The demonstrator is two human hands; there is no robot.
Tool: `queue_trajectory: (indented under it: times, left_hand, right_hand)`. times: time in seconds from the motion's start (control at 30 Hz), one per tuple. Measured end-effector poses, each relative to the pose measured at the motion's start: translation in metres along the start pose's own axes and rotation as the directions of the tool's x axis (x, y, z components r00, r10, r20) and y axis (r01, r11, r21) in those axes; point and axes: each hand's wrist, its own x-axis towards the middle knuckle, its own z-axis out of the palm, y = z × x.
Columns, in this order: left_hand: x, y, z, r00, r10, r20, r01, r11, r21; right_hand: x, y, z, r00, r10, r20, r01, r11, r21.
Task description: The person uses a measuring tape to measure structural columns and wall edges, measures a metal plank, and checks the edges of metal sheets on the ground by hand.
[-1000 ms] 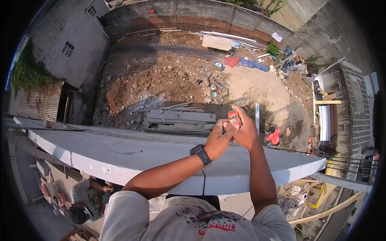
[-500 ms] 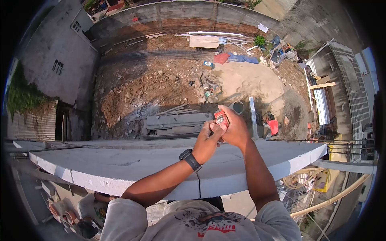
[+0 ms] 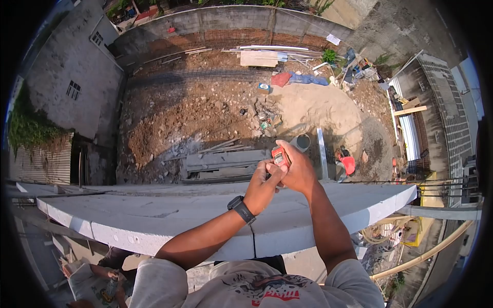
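My right hand [image 3: 299, 172] is closed around a small red box-shaped object [image 3: 280, 157] with a pale label on its upper face. Its exact kind is too small to tell. My left hand [image 3: 261, 191], with a dark watch [image 3: 241, 209] on the wrist, is closed just below the object's lower end. The thumbs of both hands meet there, and whatever the left fingers pinch is hidden. Both hands are held above the top of a grey block wall [image 3: 200, 205] that runs across in front of me.
Far below lies a dirt yard with rubble, a sand pile [image 3: 318, 105], stacked planks [image 3: 226, 159] and a bucket [image 3: 302, 142]. A person in a red top [image 3: 348, 164] is down there. Another person [image 3: 95, 282] is at the lower left. A curved pale pole [image 3: 426, 255] crosses the lower right.
Both hands stay together on the red object, with only a slight shift. At the lower left, the other person has come further into view.
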Motion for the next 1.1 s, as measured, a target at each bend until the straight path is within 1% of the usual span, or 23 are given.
queue_trajectory:
  times: [0.3,0.47,0.53,0.67,0.83,0.9,0.97,1.03,1.1]
  left_hand:
    - [-0.0005,0.0014,-0.0005,1.000,-0.011,-0.002,0.011,1.000,0.014]
    - [-0.0014,0.0034,0.0018,0.999,0.039,-0.002,-0.039,0.999,-0.005]
    - [-0.0010,0.0034,0.0026,0.999,0.048,-0.008,-0.048,0.999,-0.010]
    - [-0.0014,0.0057,0.0033,0.999,0.048,-0.007,-0.048,0.999,-0.011]
    - [-0.0026,0.0057,0.0042,0.999,0.045,-0.010,-0.045,0.999,-0.020]
    - [-0.0023,0.0045,0.0032,0.999,0.042,-0.002,-0.042,0.999,-0.020]
    - [-0.0015,0.0015,0.0009,1.000,0.010,0.000,-0.010,1.000,0.020]
    - [-0.0020,0.0018,-0.0006,1.000,-0.008,0.017,0.007,0.999,0.048]
    - [-0.0015,0.0019,-0.0021,0.999,-0.022,0.028,0.020,0.997,0.080]
  right_hand:
    - [-0.0002,0.0008,0.0002,1.000,0.003,0.000,-0.003,1.000,-0.006]
    - [-0.0007,0.0010,-0.0004,1.000,0.007,0.004,-0.007,0.999,-0.032]
    - [0.0003,0.0005,-0.0021,0.996,0.067,0.058,-0.066,0.997,-0.028]
    - [0.0004,-0.0006,-0.0028,0.998,0.045,0.052,-0.043,0.999,-0.033]
    - [-0.0006,-0.0057,-0.0056,0.995,0.070,0.065,-0.070,0.998,-0.003]
    - [0.0001,-0.0060,-0.0054,0.995,0.072,0.062,-0.071,0.997,-0.017]
    - [-0.0015,-0.0026,-0.0047,0.995,0.089,0.047,-0.088,0.996,-0.034]
    - [-0.0011,0.0006,-0.0023,0.996,0.069,0.058,-0.069,0.998,-0.001]
    - [-0.0014,-0.0007,-0.0026,0.994,0.095,0.046,-0.096,0.995,0.014]
